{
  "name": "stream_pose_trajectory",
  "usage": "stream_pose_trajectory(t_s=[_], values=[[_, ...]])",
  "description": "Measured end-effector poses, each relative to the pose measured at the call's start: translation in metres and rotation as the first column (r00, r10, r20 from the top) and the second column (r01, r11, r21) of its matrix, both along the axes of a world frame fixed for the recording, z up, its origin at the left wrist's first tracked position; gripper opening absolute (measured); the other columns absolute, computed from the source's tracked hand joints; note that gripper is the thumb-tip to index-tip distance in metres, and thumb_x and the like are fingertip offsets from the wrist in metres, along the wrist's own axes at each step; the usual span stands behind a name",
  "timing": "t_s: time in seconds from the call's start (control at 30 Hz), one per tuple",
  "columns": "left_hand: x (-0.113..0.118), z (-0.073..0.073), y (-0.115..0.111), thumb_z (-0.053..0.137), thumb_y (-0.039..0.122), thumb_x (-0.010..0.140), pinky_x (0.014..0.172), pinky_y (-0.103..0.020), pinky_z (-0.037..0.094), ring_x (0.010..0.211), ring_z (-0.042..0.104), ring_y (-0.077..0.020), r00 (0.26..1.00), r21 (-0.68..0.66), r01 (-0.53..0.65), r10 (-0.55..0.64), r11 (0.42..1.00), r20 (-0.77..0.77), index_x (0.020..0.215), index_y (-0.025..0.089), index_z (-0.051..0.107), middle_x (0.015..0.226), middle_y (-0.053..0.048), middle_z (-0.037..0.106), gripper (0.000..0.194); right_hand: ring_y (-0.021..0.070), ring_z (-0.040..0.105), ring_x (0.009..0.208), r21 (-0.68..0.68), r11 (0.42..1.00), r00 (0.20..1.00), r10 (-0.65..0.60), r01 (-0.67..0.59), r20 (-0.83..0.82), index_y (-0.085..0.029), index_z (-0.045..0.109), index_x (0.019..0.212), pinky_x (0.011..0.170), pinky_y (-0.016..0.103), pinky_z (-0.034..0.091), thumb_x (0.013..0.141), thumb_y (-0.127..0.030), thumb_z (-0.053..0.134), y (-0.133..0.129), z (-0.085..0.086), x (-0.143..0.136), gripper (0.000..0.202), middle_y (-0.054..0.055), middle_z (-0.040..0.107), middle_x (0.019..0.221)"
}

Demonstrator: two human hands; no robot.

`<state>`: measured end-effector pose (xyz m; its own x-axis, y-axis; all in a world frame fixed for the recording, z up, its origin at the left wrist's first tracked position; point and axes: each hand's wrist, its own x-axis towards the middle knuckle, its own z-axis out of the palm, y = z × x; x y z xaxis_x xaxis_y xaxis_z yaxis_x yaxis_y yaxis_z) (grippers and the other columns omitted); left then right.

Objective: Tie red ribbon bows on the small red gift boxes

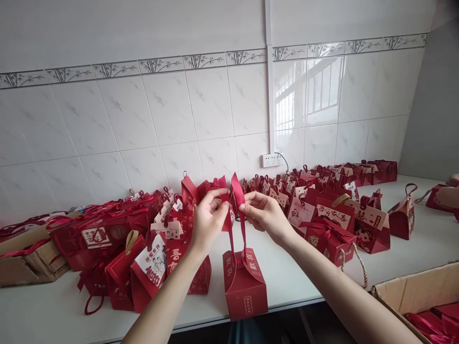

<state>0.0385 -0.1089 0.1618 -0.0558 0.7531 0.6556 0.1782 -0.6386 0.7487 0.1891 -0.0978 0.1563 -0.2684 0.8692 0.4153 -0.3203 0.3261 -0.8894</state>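
Note:
A small dark red gift box with pale printed characters stands at the table's front edge, partly over it. Two ends of a red ribbon rise from its closed top flaps. My left hand pinches the left end, my right hand the right end, both well above the box. The ribbon tips stick up past my fingers, apart from each other and untied.
Many red gift boxes crowd the table on the left, and more boxes stand in rows on the right. Cardboard cartons sit at far left and lower right. Part of another person's hand shows at the right edge. A socket strip is on the tiled wall.

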Motion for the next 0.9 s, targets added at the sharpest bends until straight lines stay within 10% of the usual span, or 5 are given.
stream_pose_trajectory(t_s=[0.27, 0.57, 0.73, 0.9], values=[[0.002, 0.004, -0.009, 0.062, 0.032, 0.079, 0.074, -0.026, 0.050, 0.090, 0.061, -0.0163, 0.998, 0.021, 0.059, -0.058, 0.998, -0.032, 0.101, 0.020, 0.064, 0.105, -0.007, 0.065, 0.026, 0.0028, 0.031, 0.037, 0.061, 0.995, 0.996, -0.074, 0.077, -0.041, -0.018, 0.055, 0.070, 0.034, 0.018, 0.019, 0.060, -0.051, 0.077, -0.001, 0.003, -0.004, 0.041, -0.008, 0.045, 0.050], [0.004, 0.007, -0.010, 0.062, 0.040, 0.079, 0.048, -0.023, 0.041, 0.045, 0.048, -0.0085, 0.979, -0.110, 0.206, -0.204, 0.972, 0.025, 0.082, 0.017, 0.060, 0.055, 0.004, 0.054, 0.024, 0.0032, 0.033, 0.043, 0.124, 0.987, 0.993, -0.112, 0.107, 0.040, -0.019, 0.051, 0.075, 0.036, 0.019, 0.023, 0.056, -0.046, 0.082, -0.003, 0.009, -0.004, 0.044, -0.006, 0.051, 0.063], [0.004, 0.008, -0.011, 0.065, 0.036, 0.078, 0.050, -0.023, 0.044, 0.046, 0.054, -0.0095, 0.947, -0.164, 0.317, -0.305, 0.934, 0.096, 0.079, 0.017, 0.058, 0.053, 0.004, 0.056, 0.020, 0.0031, 0.030, 0.040, 0.099, 0.995, 0.998, -0.017, 0.010, 0.066, -0.018, 0.055, 0.074, 0.036, 0.019, 0.023, 0.068, -0.056, 0.070, -0.004, 0.016, 0.000, 0.042, -0.007, 0.042, 0.055], [0.005, 0.007, -0.011, 0.067, 0.035, 0.075, 0.060, -0.026, 0.051, 0.064, 0.063, -0.0127, 0.918, -0.178, 0.357, -0.309, 0.917, 0.248, 0.083, 0.017, 0.058, 0.076, -0.002, 0.066, 0.022, 0.0050, 0.032, 0.041, 0.225, 0.959, 0.983, -0.182, 0.173, 0.018, -0.019, 0.057, 0.077, 0.038, 0.020, 0.027, 0.072, -0.056, 0.067, -0.008, 0.015, 0.002, 0.039, -0.006, 0.041, 0.054]])
